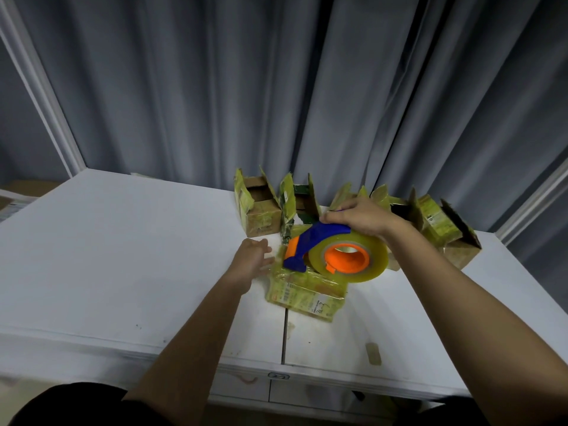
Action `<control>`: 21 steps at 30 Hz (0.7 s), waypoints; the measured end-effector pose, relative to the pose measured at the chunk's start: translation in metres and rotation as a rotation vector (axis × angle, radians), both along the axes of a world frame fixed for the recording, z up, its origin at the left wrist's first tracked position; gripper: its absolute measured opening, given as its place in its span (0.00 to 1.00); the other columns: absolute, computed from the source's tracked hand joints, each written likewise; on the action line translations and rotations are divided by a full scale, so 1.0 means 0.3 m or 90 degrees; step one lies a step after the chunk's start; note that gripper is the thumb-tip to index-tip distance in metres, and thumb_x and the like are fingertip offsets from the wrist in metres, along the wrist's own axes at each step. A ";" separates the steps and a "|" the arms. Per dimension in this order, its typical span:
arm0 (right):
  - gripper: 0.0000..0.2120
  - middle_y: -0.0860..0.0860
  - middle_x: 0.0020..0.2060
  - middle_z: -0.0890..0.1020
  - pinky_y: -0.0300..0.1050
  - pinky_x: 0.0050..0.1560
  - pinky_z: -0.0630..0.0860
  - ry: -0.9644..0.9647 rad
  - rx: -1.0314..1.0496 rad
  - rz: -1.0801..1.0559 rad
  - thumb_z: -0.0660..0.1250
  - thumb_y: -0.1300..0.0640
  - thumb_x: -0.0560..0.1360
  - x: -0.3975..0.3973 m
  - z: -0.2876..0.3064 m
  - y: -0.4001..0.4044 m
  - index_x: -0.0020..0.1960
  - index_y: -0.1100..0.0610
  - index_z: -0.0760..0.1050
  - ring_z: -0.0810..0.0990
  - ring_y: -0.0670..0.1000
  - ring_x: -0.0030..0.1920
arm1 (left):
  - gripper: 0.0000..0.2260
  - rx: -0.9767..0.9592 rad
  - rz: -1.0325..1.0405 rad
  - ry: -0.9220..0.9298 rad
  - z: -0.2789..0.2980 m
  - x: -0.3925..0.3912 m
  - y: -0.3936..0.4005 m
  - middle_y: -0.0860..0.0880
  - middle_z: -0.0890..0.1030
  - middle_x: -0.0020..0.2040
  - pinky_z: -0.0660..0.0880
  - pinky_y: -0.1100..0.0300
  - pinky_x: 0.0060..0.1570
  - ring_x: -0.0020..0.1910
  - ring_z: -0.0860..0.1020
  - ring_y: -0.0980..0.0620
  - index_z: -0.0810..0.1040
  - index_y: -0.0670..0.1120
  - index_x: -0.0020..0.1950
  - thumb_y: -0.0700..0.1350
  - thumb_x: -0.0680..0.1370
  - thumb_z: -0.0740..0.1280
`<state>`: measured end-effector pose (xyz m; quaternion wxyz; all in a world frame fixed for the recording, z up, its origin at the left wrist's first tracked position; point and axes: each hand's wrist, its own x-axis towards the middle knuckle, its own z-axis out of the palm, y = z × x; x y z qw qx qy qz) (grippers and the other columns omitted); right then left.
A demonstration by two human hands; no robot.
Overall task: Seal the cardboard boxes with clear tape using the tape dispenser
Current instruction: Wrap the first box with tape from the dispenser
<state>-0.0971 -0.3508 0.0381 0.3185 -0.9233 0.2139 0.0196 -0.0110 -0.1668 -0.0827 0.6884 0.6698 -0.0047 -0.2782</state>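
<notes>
Several open cardboard boxes stand in a row at the back of the white tabletop, flaps up, in front of a grey curtain. A small scrap of tape lies near the front edge. One closed box lies flat mid-tabletop. Tape dispenser, blue and orange with a clear tape roll, sits on top of this box. Right hand comes from above, grip curled round the blue handle. Left hand at the box's left edge, fingers spread and relaxed, touching it.
</notes>
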 end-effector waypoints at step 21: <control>0.19 0.52 0.44 0.84 0.52 0.55 0.80 -0.004 0.004 -0.028 0.70 0.41 0.71 -0.006 -0.014 0.021 0.50 0.56 0.82 0.83 0.51 0.45 | 0.12 0.057 -0.070 0.003 -0.136 0.044 0.060 0.47 0.71 0.33 0.77 0.60 0.43 0.33 0.71 0.53 0.70 0.44 0.39 0.47 0.80 0.64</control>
